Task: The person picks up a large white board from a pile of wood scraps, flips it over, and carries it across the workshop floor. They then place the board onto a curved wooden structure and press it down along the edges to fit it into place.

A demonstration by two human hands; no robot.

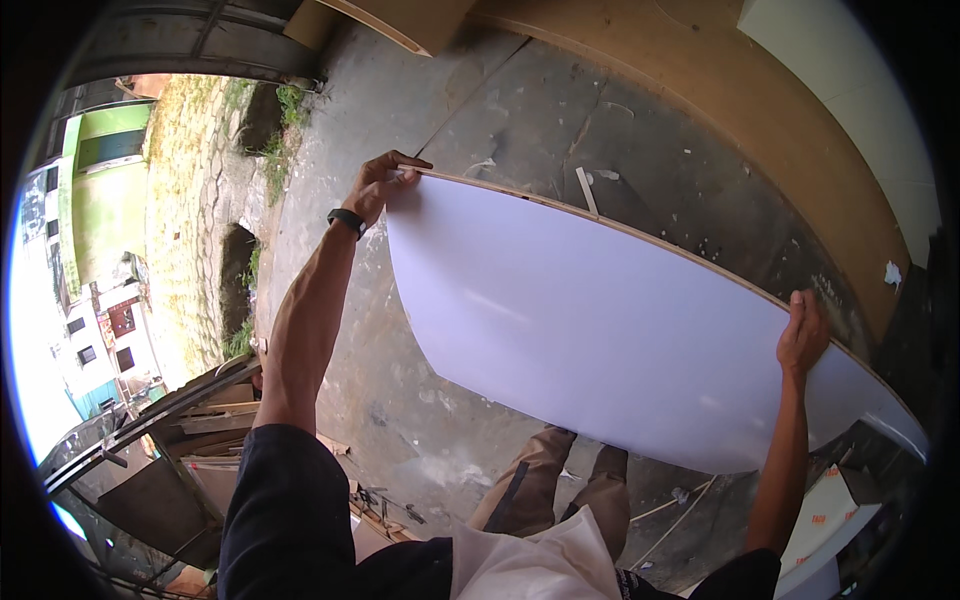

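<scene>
A long white panel [590, 320] with a thin wood-coloured edge stands on its side, tilted, in front of my legs. My left hand [382, 180] grips its upper left corner, fingers over the edge and thumb on the white face. Farther right along the same top edge, my right hand [803, 335] is closed round the panel, with fingers partly hidden behind it. A dark band sits on my left wrist. The panel's right end runs on past my right hand toward the picture's rim.
Brown board [680, 75] lies along the far right. Scraps and a pale strip [587, 190] litter the grey concrete floor [420, 430]. Stacked wood pieces [205, 430] lie at lower left, and a white printed carton [825, 520] at lower right. Beyond the left side rises a stone wall [185, 200].
</scene>
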